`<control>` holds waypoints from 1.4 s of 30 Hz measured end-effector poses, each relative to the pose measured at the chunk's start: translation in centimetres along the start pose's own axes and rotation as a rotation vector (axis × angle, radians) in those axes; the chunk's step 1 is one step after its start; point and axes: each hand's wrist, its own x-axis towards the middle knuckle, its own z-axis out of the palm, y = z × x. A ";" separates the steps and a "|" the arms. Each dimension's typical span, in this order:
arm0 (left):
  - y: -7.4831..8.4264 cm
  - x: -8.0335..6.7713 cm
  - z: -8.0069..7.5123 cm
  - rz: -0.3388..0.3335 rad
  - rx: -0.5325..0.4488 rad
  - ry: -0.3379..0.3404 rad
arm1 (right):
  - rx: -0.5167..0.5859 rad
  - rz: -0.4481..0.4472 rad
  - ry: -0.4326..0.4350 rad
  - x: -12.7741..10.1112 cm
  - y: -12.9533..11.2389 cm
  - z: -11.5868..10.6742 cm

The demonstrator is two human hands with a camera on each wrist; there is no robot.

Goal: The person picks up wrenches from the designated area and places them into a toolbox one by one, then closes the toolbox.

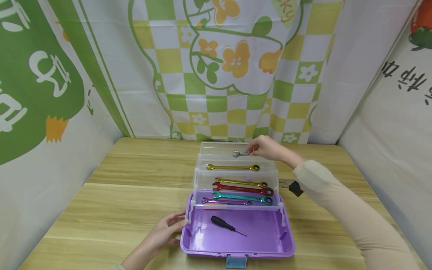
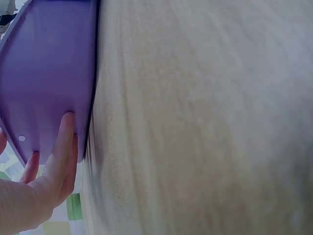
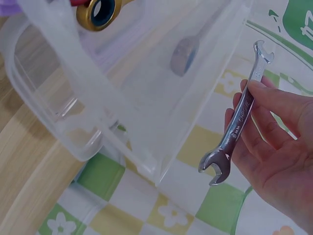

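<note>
A purple toolbox [image 1: 270,245] stands open on the wooden table, its clear tiered trays [image 1: 202,176] fanned out behind it. My right hand [image 1: 266,149] pinches a small silver wrench [image 1: 240,153] [image 3: 238,117] over the topmost clear tray. My left hand [image 1: 167,228] [image 2: 54,161] rests with straight fingers against the toolbox's left wall [image 2: 44,83]. A gold wrench [image 1: 233,167] lies in the second tray. Gold, red, teal and purple wrenches [image 1: 241,191] lie in the lower tray. A black screwdriver [image 1: 227,225] lies in the purple base.
Another small silver wrench [image 1: 283,183] lies on the table [image 1: 118,195] right of the trays, beside a black wrist device [image 1: 296,188]. Patterned cloth walls [image 1: 219,67] enclose the table on three sides. A blue latch [image 1: 236,261] sits at the box's front.
</note>
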 end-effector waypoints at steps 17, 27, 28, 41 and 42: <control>-0.2 0.1 -0.1 -0.005 -0.010 0.005 | -0.061 -0.033 -0.040 0.9 -0.2 1.9; -0.3 0.1 -0.1 0.004 -0.002 0.004 | -0.123 -0.056 -0.020 1.0 -0.1 3.1; -0.3 0.1 -0.1 0.005 -0.003 0.003 | -0.125 -0.057 -0.017 1.0 0.0 3.2; -0.1 0.1 0.0 -0.002 -0.001 0.009 | -0.128 -0.031 -0.024 1.2 -0.1 3.5; -0.1 0.1 0.0 -0.002 -0.002 0.009 | -0.136 -0.028 -0.023 1.2 -0.2 3.6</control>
